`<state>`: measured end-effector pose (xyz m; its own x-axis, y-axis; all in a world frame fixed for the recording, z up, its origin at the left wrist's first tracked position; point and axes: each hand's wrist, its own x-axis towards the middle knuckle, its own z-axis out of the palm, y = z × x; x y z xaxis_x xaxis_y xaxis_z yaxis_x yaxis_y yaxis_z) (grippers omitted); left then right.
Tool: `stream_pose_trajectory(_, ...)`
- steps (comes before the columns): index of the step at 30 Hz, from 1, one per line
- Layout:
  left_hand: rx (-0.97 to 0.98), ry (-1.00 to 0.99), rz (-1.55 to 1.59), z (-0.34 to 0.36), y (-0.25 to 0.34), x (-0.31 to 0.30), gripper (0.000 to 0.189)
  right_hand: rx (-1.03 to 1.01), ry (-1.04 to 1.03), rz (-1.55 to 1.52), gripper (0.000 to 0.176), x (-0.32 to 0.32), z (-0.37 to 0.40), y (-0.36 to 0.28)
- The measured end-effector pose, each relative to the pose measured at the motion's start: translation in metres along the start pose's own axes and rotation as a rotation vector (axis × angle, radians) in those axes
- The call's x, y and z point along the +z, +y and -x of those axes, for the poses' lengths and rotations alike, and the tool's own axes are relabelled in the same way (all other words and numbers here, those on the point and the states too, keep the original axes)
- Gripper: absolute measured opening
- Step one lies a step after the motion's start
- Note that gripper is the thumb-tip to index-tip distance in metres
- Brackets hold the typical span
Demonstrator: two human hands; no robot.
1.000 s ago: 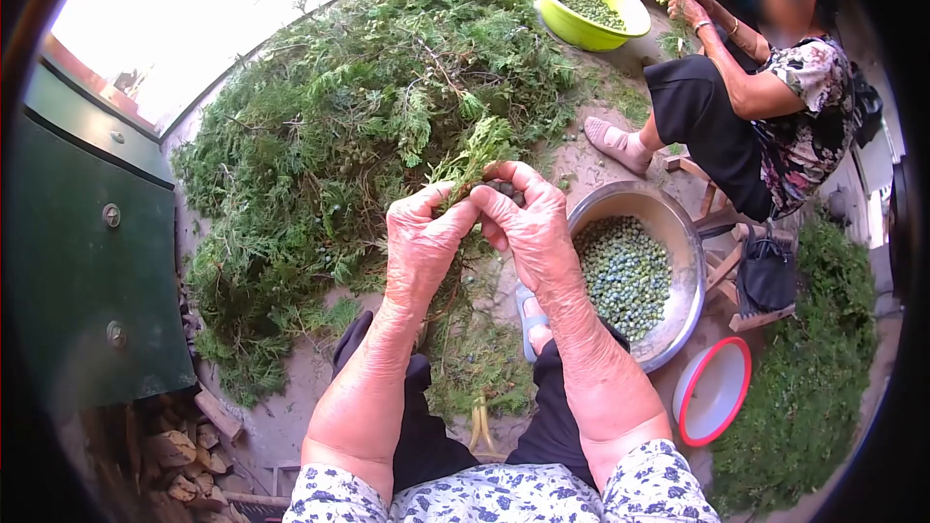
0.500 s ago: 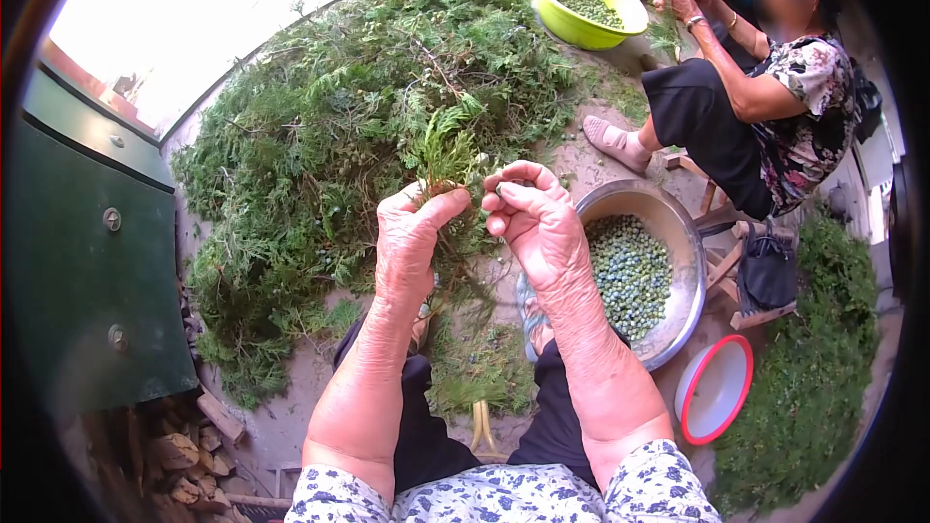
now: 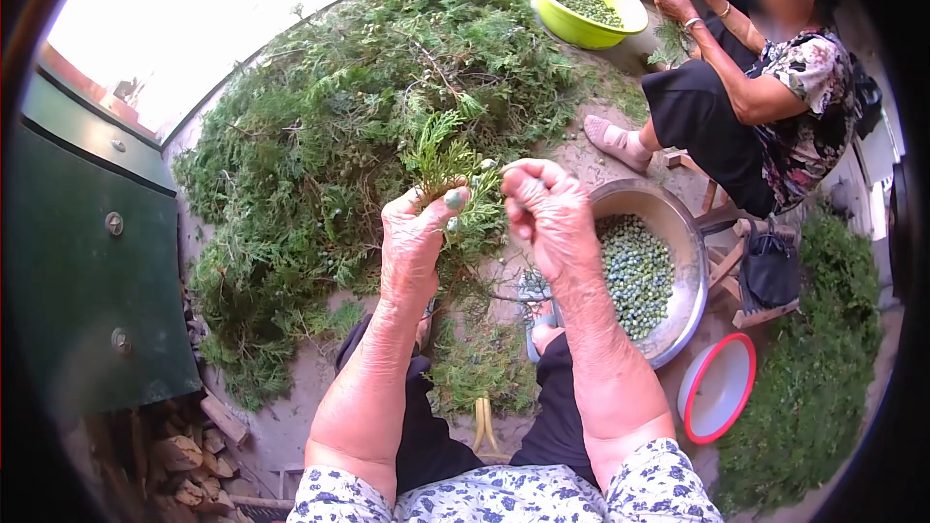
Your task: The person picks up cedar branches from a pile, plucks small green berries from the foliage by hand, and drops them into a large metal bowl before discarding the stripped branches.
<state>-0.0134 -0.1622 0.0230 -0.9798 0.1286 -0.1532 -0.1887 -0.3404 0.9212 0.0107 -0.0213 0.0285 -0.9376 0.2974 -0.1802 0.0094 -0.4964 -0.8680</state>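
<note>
my left hand [image 3: 412, 237] pinches a green sprig [image 3: 441, 153], long axis pointing away from me, round cones [image 3: 453, 199] by the thumb. sprig lies just left of my right hand [image 3: 554, 218]; those fingers curl, contents: cannot tell. metal basin [image 3: 686, 257] sits right, partly behind my right forearm [image 3: 620, 368]; branch pile [image 3: 329, 126] beyond.
</note>
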Motion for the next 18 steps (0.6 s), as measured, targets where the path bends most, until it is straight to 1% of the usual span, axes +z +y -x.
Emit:
stream_pose_trajectory(1,-0.001,-0.002,-0.001,0.001,0.002,0.001,0.022,0.066,-0.056,0.033,0.016,0.002,0.002,0.002)
stream_pose_trajectory(2,-0.026,-0.029,0.014,0.003,0.005,0.002,0.022,0.067,-0.054,0.032,0.016,0.005,0.004,0.005)
stream_pose_trajectory(4,-0.049,-0.064,0.036,0.003,0.004,0.003,0.022,0.031,-0.145,0.045,0.02,0.01,0.008,0.008)
stream_pose_trajectory(5,-0.05,-0.066,0.046,0.003,0.002,0.001,0.022,-0.011,-0.137,0.107,0.022,0.011,0.007,0.01)
stream_pose_trajectory(6,-0.05,-0.076,0.059,0.003,0.001,-0.001,0.022,-0.007,-0.137,0.15,0.021,0.012,0.007,0.008)
stream_pose_trajectory(8,-0.055,-0.021,-0.073,0.003,0.004,0.003,0.021,-0.025,-0.112,0.183,0.019,0.011,0.007,0.01)
stream_pose_trajectory(9,-0.065,-0.034,-0.068,0.004,0.007,0.004,0.021,-0.015,-0.115,0.198,0.018,0.011,0.007,0.01)
stream_pose_trajectory(11,-0.117,0.01,-0.123,0.007,0.013,0.011,0.019,0.002,-0.111,0.21,0.016,0.01,0.007,0.007)
stream_pose_trajectory(14,-0.072,-0.031,-0.132,0.003,0.005,0.005,0.012,0.056,-0.142,0.223,0.015,0.007,0.008,0.007)
stream_pose_trajectory(15,-0.064,-0.043,-0.106,0.003,0.004,0.004,0.013,0.086,-0.166,0.172,0.019,0.004,0.007,0.01)
stream_pose_trajectory(18,-0.072,-0.036,-0.07,0.004,0.009,0.005,0.014,0.186,-0.223,-0.053,0.017,0.0,0.002,0.012)
